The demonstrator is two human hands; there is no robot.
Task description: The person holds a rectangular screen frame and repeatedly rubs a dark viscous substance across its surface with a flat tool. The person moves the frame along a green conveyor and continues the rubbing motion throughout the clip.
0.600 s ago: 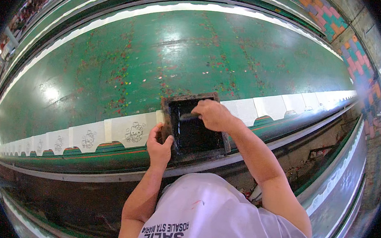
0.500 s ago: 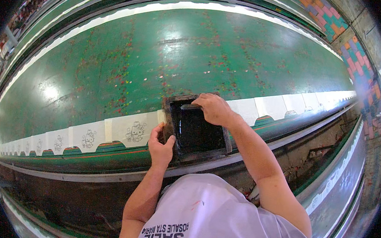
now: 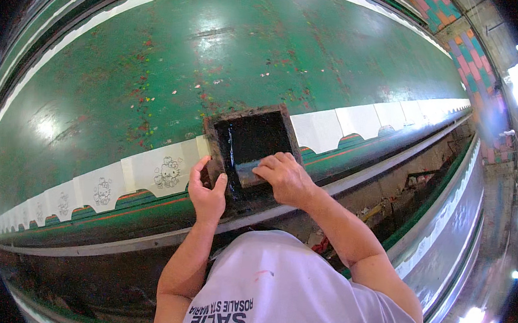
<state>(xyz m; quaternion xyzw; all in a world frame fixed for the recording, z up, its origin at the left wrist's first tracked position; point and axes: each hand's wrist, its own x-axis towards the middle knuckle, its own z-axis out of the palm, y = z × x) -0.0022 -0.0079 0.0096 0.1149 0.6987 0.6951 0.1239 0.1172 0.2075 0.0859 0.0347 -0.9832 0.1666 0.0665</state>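
A square, ink-stained screen frame (image 3: 244,110) with dark ink inside lies over a row of white pieces along the long green table's near edge. My left hand (image 3: 208,189) is closed on the frame's left side, thumb and fingers around the rim. Inside the lower part of the frame, my right hand (image 3: 283,181) grips a squeegee (image 3: 247,174). Left of the frame, white pieces show black cartoon cat outlines (image 3: 168,173); to its right, the white pieces (image 3: 315,130) appear unprinted.
The green table (image 3: 157,76), speckled with paint, curves across the view with a white strip along its far edge. A metal rail (image 3: 109,245) runs along the near side. Another long table (image 3: 439,246) lies at lower right, and coloured tiles (image 3: 467,62) show at upper right.
My right hand has drawn the squeegee from the frame's upper part down to its lower part. The whole view has shifted, so the frame sits higher and further left in the picture.
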